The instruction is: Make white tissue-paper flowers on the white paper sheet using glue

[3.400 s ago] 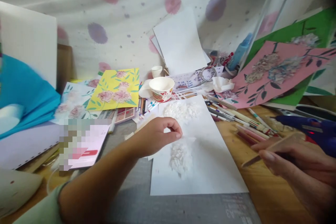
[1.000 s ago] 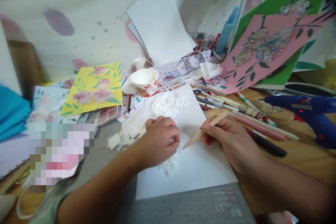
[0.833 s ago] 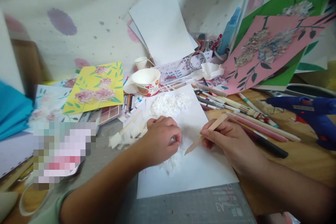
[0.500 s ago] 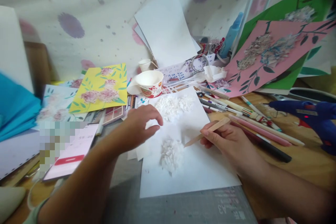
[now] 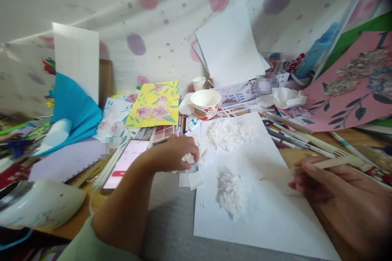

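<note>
My left hand (image 5: 173, 155) rests at the left edge of a white sheet (image 5: 269, 216), its fingers pinched on small white paper scraps (image 5: 190, 171) from a loose pile there. My right hand (image 5: 333, 193) grips a thin wooden stick (image 5: 312, 165) whose blurred tip points left over the sheet. Two clusters of white paper petals sit on the sheet: a near cluster (image 5: 231, 189) between my hands and a far cluster (image 5: 228, 133) toward the sheet's top.
A paper cup (image 5: 206, 104) stands behind the sheet. A yellow flower card (image 5: 154, 104), a phone (image 5: 125, 163), blue paper (image 5: 75, 110) and a white rounded object (image 5: 39, 204) lie left. Pens and pencils (image 5: 303, 138) and a pink flower card (image 5: 352, 89) crowd the right.
My left hand has pulled back from the near petal cluster to the scrap pile and pinched some scraps. The right hand with its stick has drawn off rightward. The view has swung left.
</note>
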Tool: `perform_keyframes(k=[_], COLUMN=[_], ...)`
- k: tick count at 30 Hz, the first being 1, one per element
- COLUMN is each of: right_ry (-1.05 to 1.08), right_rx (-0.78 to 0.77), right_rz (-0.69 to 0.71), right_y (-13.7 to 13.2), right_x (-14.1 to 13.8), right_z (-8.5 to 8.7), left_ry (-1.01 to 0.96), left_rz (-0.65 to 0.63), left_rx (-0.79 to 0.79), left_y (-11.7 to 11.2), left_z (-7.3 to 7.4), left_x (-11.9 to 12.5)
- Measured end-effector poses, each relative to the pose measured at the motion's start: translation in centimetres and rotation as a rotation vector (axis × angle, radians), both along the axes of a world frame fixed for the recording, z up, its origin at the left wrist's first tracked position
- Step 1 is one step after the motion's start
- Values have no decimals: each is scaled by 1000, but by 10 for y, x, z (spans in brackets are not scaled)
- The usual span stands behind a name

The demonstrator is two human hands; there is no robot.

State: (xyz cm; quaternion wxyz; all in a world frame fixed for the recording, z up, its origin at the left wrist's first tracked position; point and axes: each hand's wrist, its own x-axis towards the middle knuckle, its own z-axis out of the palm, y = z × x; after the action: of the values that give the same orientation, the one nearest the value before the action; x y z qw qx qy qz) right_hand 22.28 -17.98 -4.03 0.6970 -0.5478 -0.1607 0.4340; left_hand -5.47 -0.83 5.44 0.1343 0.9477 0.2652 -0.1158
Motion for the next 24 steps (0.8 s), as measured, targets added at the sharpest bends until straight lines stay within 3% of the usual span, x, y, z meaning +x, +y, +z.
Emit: perform_keyframes(k=[5,9,13,17,22,24], right_ry=[-22,-14,-2,-27,-111,-141], right_rx=[-18,-21,-34,-34,-4,4], right_rz=[-44,-36,-59,-33,-7,6], right_y=[-4,-7,-8,-9,-11,-12], right_x=[9,7,3,3,3,3], right_z=[-7,-5,-3,-4,-6,-7], left_ry=[42,-54,-163,-248,-278,-261], left_rz=[90,29,16,134,360,355], left_rx=[52,46,80,160,330,334], left_y=[2,3,3,7,9,8], left_z=[-8,-15,-13,-12,-21,-22], left_x=[1,7,8,8,12,12])
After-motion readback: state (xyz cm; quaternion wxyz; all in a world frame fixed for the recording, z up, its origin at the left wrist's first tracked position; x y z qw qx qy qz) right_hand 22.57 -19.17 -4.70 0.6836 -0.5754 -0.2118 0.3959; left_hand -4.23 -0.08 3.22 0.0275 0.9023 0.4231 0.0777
